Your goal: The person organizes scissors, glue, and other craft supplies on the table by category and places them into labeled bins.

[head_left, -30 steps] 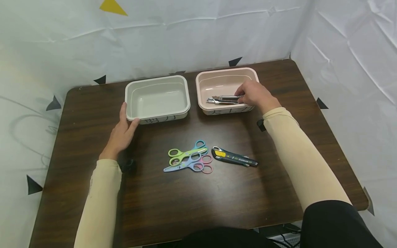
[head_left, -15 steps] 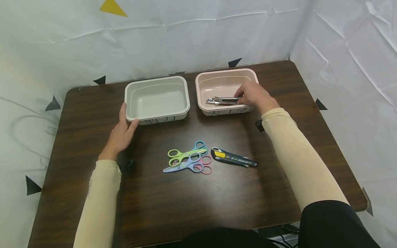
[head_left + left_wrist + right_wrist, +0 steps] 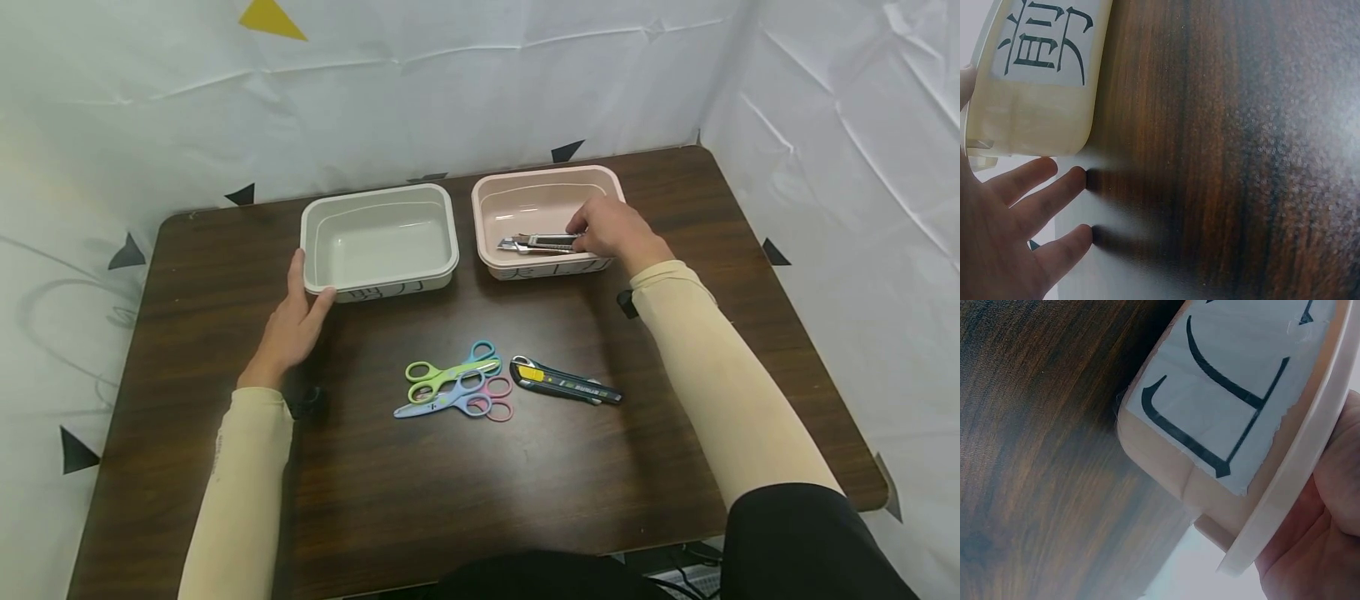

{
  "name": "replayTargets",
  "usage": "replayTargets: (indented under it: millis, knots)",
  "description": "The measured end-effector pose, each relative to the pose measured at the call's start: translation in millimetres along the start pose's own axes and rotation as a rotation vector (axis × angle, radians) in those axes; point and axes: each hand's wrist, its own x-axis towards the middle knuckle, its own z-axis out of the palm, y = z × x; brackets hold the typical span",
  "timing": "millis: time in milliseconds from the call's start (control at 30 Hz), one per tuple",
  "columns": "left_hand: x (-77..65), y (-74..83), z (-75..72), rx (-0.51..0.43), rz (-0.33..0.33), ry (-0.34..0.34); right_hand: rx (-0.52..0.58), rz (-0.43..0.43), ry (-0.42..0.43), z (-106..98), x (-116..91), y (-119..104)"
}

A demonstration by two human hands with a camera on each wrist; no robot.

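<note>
At the front right of the pink box (image 3: 540,200), the right grip (image 3: 618,229) has its fingers curled at the end of the silver cutters (image 3: 536,242); whether they pinch one cannot be told. Those cutters lie inside the box, just left of that grip. Farther left, the left grip (image 3: 285,333) is spread, touching the grey box (image 3: 382,237) near its front left corner. Between both grips, nearer the person, a black cutter (image 3: 566,382) lies on the worktop (image 3: 562,483), just right of overlapping scissors (image 3: 442,393).
</note>
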Motion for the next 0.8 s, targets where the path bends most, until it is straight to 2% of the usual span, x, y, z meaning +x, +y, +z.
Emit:
replayTargets:
  millis: [533, 800]
  knots:
    - [0.6, -0.4, 0.5, 0.001, 0.015, 0.007, -0.014, 0.003, -0.002, -0.3, -0.7, 1.2]
    - [0.4, 1.7, -1.0, 0.006, 0.008, 0.001, -0.06, -0.028, 0.063, -4.0, -0.2, -0.2]
